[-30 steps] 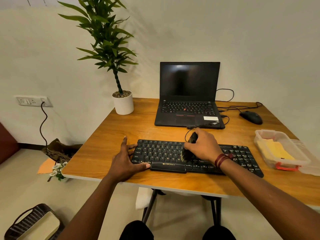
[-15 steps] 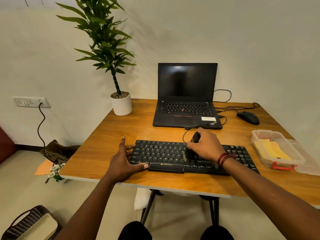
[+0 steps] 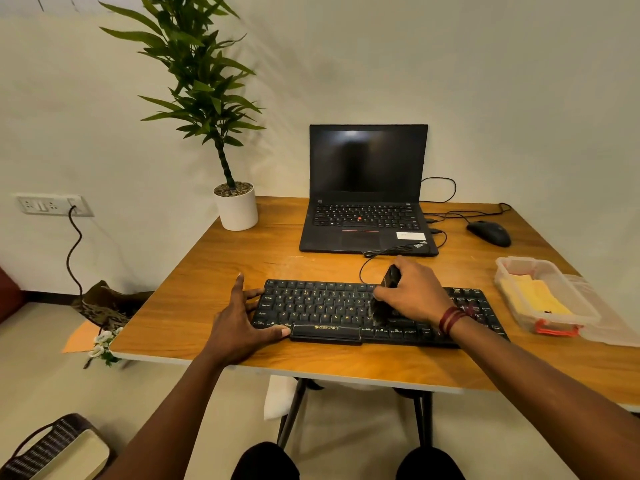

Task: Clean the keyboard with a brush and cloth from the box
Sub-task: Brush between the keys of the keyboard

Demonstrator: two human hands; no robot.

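A black keyboard [image 3: 322,308] lies near the front edge of the wooden table [image 3: 214,271]. My right hand [image 3: 414,294] grips a dark brush [image 3: 382,304], whose bristles touch the keys right of the keyboard's middle. My left hand [image 3: 240,322] rests flat on the table against the keyboard's left end, fingers straight, thumb at the front corner. A clear plastic box [image 3: 545,294] at the right holds a yellow cloth [image 3: 535,297].
An open black laptop [image 3: 365,195] stands behind the keyboard, with cables and a black mouse [image 3: 490,233] to its right. A potted plant [image 3: 235,206] stands at the back left. The box lid [image 3: 604,323] lies right of the box.
My right hand with the brush has shifted slightly right along the keys. My left hand stays at the keyboard's left end. The camera view drifted a little.
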